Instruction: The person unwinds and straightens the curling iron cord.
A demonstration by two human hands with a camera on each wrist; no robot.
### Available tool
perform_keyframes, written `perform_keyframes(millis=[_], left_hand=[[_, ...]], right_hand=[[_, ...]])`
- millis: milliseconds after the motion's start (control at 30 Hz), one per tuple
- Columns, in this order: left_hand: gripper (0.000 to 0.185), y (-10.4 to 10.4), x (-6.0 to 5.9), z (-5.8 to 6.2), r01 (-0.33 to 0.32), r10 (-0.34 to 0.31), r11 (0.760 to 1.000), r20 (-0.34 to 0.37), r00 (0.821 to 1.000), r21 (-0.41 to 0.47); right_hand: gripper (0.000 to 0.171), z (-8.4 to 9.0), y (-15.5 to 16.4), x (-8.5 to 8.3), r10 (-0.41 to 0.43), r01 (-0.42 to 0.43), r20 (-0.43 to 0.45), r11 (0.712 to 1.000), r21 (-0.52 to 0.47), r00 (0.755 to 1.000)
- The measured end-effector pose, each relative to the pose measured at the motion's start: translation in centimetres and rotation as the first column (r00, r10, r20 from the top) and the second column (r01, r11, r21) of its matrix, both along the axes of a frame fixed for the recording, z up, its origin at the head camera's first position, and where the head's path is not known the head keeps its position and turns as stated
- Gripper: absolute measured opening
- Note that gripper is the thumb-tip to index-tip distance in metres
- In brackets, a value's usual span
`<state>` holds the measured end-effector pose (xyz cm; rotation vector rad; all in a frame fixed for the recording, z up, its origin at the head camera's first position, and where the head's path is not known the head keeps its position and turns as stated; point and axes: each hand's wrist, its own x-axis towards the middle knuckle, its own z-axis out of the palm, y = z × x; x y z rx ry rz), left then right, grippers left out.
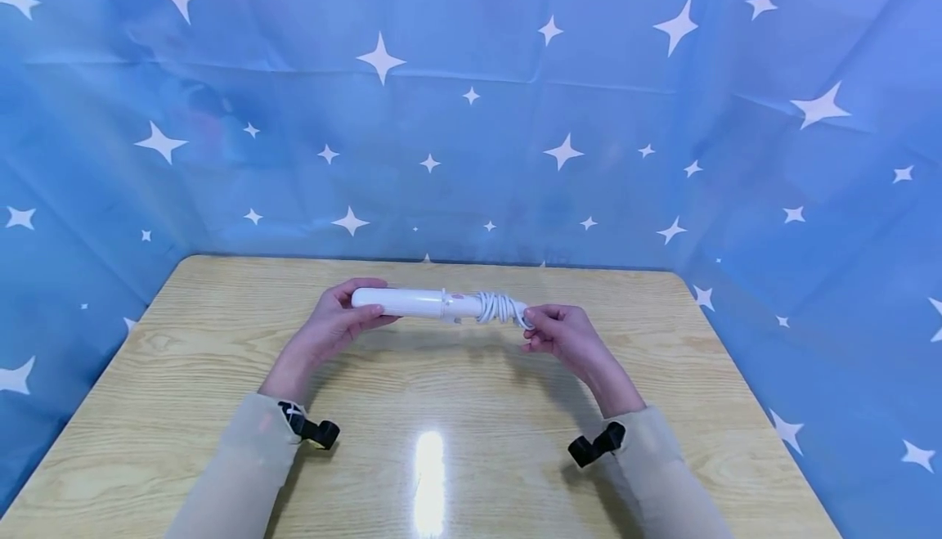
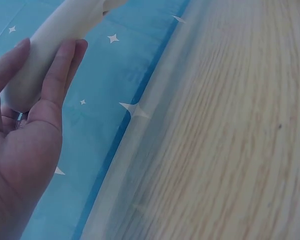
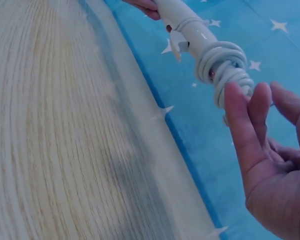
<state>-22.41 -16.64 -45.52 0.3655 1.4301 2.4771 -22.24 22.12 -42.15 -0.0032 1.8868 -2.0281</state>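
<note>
A white curling iron (image 1: 401, 302), with a thick rounded barrel and a small lever (image 3: 178, 44) at its collar, is held level above the table. My left hand (image 1: 340, 320) grips the barrel's rounded end, thumb on one side and fingers on the other, as the left wrist view also shows (image 2: 32, 135). Around the handle, the white power cord (image 1: 496, 307) is wound in several loops. At the handle's far end my right hand (image 1: 562, 334) pinches the cord between thumb and fingers. In the right wrist view, its fingertips (image 3: 235, 95) lie right at the coils (image 3: 222, 62).
A light wood-grain table (image 1: 456, 392) spreads beneath both hands, with a bright light reflection on its front part. Blue cloth (image 1: 471, 130) with white stars hangs behind the table and along both sides. Black camera mounts (image 1: 312, 428) are strapped on both wrists.
</note>
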Motion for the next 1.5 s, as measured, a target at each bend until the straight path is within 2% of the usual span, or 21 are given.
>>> perform_keyframes(millis=[200, 333, 533, 700, 967, 1300, 1500], left_hand=[[0.039, 0.05, 0.15, 0.13, -0.024, 0.024, 1.000, -0.005, 1.000, -0.003], [0.034, 0.08, 0.15, 0.20, -0.024, 0.024, 1.000, -0.010, 1.000, 0.004], [0.038, 0.07, 0.13, 0.18, -0.019, 0.019, 1.000, -0.014, 1.000, 0.022], [0.034, 0.10, 0.18, 0.45, -0.023, 0.023, 0.999, -0.016, 1.000, 0.033], [0.038, 0.19, 0.30, 0.59, -0.026, 0.026, 0.997, 0.013, 1.000, 0.066], [0.040, 0.35, 0.36, 0.64, -0.033, 0.031, 0.998, 0.027, 0.999, 0.054], [0.040, 0.50, 0.37, 0.73, -0.023, 0.021, 0.996, 0.018, 1.000, 0.081]], right_hand=[[0.033, 0.33, -0.13, 0.10, 0.026, -0.023, -0.043, 0.997, 0.076, 0.999], [0.033, 0.62, -0.21, 0.09, 0.035, -0.027, -0.063, 0.991, 0.128, 0.997], [0.023, 0.66, -0.58, 0.21, -0.018, 0.036, -0.100, 0.983, 0.180, 0.995], [0.024, 0.45, -0.71, 0.24, -0.048, 0.067, -0.122, 0.985, 0.158, 0.991], [0.030, 0.47, -0.60, 0.47, -0.024, 0.038, -0.164, 0.996, 0.086, 0.986], [0.022, 0.37, -0.74, 0.69, -0.052, 0.080, -0.200, 0.988, 0.135, 0.978], [0.019, 0.42, -0.64, 0.75, -0.073, 0.113, -0.240, 0.981, 0.157, 0.968]])
